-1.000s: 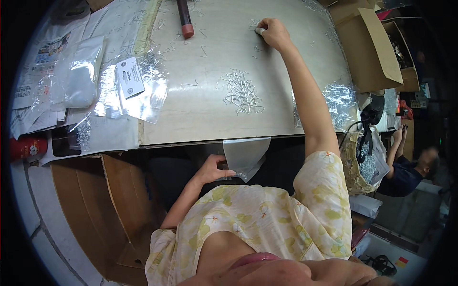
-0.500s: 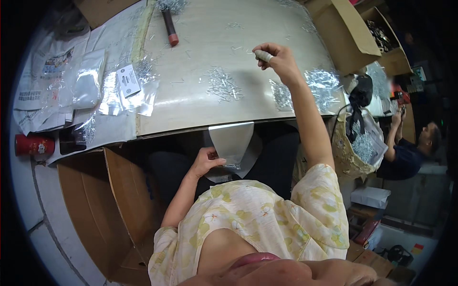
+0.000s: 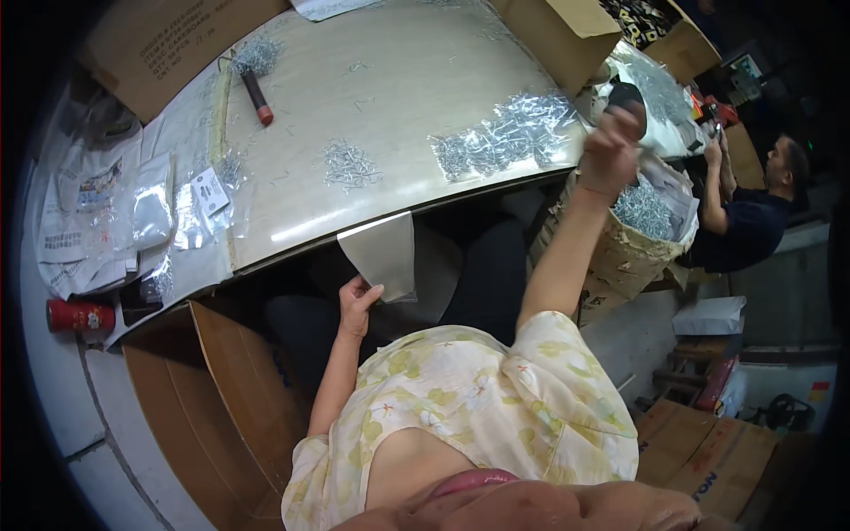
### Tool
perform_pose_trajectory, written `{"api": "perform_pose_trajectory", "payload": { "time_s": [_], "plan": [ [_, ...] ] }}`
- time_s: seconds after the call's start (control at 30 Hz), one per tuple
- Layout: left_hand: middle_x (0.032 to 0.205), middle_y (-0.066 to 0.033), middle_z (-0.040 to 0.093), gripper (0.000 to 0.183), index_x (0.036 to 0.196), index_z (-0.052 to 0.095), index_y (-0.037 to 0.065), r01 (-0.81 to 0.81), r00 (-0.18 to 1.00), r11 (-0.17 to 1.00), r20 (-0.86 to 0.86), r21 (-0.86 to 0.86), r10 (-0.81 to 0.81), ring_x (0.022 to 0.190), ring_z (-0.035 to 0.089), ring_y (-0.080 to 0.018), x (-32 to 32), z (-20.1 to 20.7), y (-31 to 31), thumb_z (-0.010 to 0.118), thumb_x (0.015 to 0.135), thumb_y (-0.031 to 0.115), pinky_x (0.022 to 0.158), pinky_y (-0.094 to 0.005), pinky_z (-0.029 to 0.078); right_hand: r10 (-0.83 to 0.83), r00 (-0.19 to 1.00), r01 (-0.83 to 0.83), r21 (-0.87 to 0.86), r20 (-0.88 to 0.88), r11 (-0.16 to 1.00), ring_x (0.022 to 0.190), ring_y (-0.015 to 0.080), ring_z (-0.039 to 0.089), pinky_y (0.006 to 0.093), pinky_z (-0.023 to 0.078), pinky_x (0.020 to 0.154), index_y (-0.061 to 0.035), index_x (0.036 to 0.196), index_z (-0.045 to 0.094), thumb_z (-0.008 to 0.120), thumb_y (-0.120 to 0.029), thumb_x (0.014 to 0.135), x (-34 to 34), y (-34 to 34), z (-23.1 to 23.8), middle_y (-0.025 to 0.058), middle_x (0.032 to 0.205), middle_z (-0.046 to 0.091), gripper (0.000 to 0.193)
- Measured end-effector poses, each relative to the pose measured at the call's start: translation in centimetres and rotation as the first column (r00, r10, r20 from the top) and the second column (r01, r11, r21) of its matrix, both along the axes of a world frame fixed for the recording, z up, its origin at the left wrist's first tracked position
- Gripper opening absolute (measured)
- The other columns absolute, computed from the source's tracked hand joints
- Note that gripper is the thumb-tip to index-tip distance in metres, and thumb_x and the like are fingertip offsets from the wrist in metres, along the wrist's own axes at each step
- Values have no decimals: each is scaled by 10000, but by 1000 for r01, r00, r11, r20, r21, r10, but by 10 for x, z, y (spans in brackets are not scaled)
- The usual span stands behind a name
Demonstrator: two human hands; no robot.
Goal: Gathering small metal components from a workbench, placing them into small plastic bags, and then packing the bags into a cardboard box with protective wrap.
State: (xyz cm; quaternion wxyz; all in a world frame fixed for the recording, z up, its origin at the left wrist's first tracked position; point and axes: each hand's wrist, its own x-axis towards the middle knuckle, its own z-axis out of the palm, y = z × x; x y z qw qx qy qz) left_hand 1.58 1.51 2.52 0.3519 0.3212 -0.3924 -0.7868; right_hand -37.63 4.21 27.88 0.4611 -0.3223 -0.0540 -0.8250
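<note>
Below the table's front edge, my left hand (image 3: 358, 307) is closed on a pale, flat plastic bag (image 3: 390, 252), thumb on its near end. The bag's far edge reaches up to the table edge. My right hand (image 3: 609, 152) is out to the right, smeared by motion, so its fingers cannot be read. It is over the rim of a tan sack (image 3: 611, 261) that holds a mass of thin silvery metal pins (image 3: 653, 211). Just beyond that hand is a black object (image 3: 627, 99). A broad heap of similar pins (image 3: 505, 140) covers the table's right front, with a smaller pile (image 3: 348, 165) left of it.
At the table's far left lies a dark rod with a red end (image 3: 255, 96). Clear plastic packages (image 3: 152, 208) lie at left, near a red can (image 3: 80, 315). Open cardboard boxes (image 3: 204, 398) stand at lower left and upper right. A co-worker (image 3: 753, 199) is at right.
My right hand has swung from above the table to the right, over the sack. The left hand still grips the bag. The whole view has shifted, bringing more of the right side in.
</note>
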Motion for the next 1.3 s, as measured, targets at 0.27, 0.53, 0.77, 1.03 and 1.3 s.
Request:
{"api": "perform_pose_trajectory", "payload": {
  "time_s": [0.27, 0.53, 0.77, 1.03, 1.3],
  "plan": [
    [917, -41, 662, 269, 1016, 651, -13, -16, 1000, 999, -2, 51, 16, 820, 593, -110, -2, -3, 1, 713, 774, 89, 784, -237, 440, 83, 775, -390, -372, -626, 842, 702, 182, 692, 323, 562, 623, -125, 1029, 697, 597, -274, 942, 30, -22, -14, 51, 949, 702, 200],
    [1011, -88, 674, 347, 1090, 623, -37, 6, 998, 995, -62, 96, 0, 911, 627, -148, -1, 6, -5, 691, 766, 68, 854, -269, 467, 210, 706, 403, 628, -677, 666, 799, 239, 690, 338, 578, 746, 84, 1020, 651, 571, -82, 929, 116, -89, -42, 171, 889, 683, 206],
    [1070, -105, 661, 428, 1158, 583, -52, 62, 996, 986, -78, 156, -50, 990, 624, -172, -2, 4, -10, 680, 765, 88, 904, -286, 461, 105, 278, 855, 296, -955, 425, 1145, 261, 592, 342, 463, 963, 66, 1207, 588, 536, -202, 941, 99, -276, -87, 197, 1175, 632, 382],
    [1129, -121, 630, 515, 1226, 530, -73, 93, 992, 984, -100, 155, -78, 1029, 599, -174, -3, -2, -6, 680, 782, 142, 918, -284, 448, 183, -530, 597, -212, -828, 774, 1424, 278, 277, 409, 209, 1160, -106, 1439, 408, 445, -471, 965, 153, -312, -131, 122, 1508, 361, 600],
    [1062, -81, 662, 327, 1118, 619, -37, 133, 960, 948, -274, 290, -51, 991, 603, -146, -6, -1, 9, 583, 897, 201, 912, -279, 438, -18, -604, 424, -340, -797, 840, 1422, 306, 264, 451, 241, 1152, -162, 1418, 443, 532, -252, 924, 219, -145, -141, 92, 1499, 372, 510]
  ]
}}
